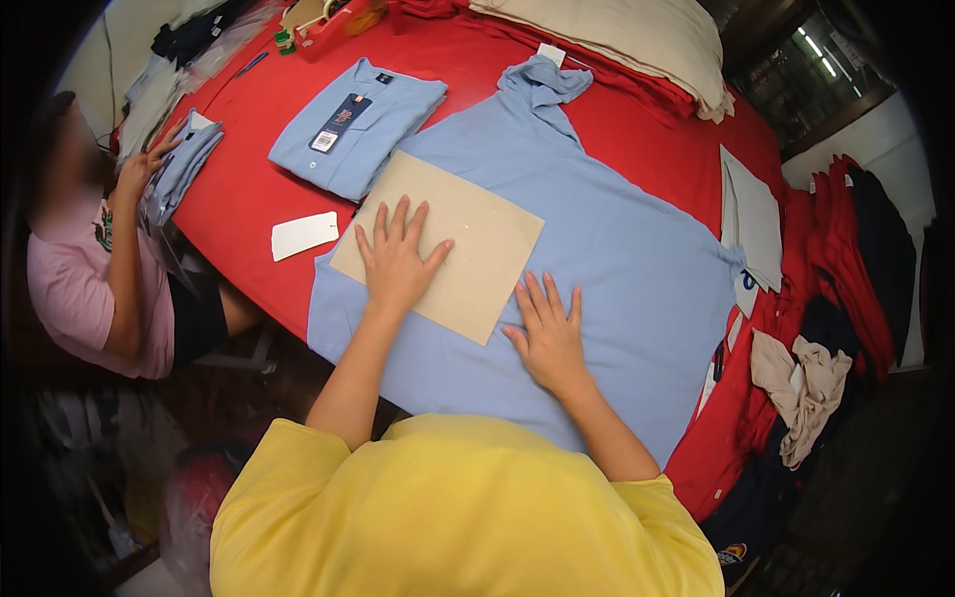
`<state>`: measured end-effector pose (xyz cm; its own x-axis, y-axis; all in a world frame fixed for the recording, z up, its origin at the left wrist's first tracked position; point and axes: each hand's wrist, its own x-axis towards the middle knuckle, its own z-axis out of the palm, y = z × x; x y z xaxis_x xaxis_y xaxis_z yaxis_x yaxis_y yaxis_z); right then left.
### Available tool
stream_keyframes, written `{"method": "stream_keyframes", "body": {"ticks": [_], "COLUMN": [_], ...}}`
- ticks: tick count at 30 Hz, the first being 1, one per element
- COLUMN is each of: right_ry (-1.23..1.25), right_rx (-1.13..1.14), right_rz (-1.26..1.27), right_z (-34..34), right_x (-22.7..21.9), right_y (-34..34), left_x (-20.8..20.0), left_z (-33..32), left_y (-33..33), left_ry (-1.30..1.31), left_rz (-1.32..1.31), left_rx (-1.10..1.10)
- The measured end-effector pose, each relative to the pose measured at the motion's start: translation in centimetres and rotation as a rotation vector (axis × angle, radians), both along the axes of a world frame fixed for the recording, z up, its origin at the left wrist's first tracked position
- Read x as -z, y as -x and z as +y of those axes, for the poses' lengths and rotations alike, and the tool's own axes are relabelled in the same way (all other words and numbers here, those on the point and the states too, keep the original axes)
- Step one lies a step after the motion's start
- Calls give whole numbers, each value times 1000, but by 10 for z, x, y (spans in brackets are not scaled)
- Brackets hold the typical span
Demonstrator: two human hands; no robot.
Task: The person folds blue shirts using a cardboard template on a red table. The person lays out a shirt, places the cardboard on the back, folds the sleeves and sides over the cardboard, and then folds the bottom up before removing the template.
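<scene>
A light blue shirt (617, 249) lies spread flat, back side up, on the red table (239, 189). A tan cardboard sheet (477, 234) rests on the middle of it. My left hand (395, 261) presses flat on the cardboard with fingers apart. Just past the cardboard's right edge, my right hand (549, 333) lies flat on the shirt fabric, fingers spread. Neither hand grips anything.
A folded blue shirt (358, 124) with a tag lies at the back left, a white card (304, 235) nearer me. A person in pink (80, 289) at the left handles another folded shirt (179, 169). White papers (751, 219) and piled red and dark garments (846, 259) lie at right; a cushion (627, 35) at the back.
</scene>
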<state>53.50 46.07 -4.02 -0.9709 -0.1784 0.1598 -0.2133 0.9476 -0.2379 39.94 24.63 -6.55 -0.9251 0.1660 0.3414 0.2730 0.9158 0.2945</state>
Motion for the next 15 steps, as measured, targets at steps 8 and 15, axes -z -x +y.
{"method": "stream_keyframes", "body": {"ticks": [8,15], "right_ry": [-73,-93], "right_rx": [59,114], "right_rz": [58,56], "right_z": [-5,-4], "right_x": [4,1], "right_y": [-6,-11], "left_x": [-1,-2], "left_z": [-3,3], "left_y": [-2,-1], "left_ry": [-28,-3], "left_rz": [4,-11], "left_rx": [9,-17]}}
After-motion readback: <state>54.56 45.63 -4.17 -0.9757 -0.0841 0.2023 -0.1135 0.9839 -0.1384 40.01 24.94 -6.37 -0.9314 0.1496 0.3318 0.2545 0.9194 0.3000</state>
